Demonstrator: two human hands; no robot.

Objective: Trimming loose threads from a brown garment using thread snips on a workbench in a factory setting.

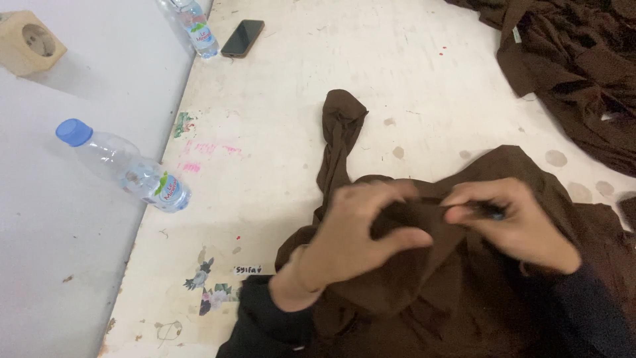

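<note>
A dark brown garment (503, 166) lies bunched on the cream table (298, 99) in front of me, with one long strip reaching up toward the middle. My left hand (351, 232) pinches a fold of this cloth between thumb and fingers. My right hand (517, 222) grips the same fold just to the right, fingers curled; a small dark thing shows between its fingertips but is too blurred to name. Both hands are close together, almost touching. Dark sleeves cover my wrists.
A pile of more brown cloth (576, 66) lies at the top right. A clear bottle with a blue cap (126, 169) leans at the table's left edge. Another bottle (199, 30) and a black phone (242, 38) sit at the top. A beige wall socket (30, 41) is at the far left.
</note>
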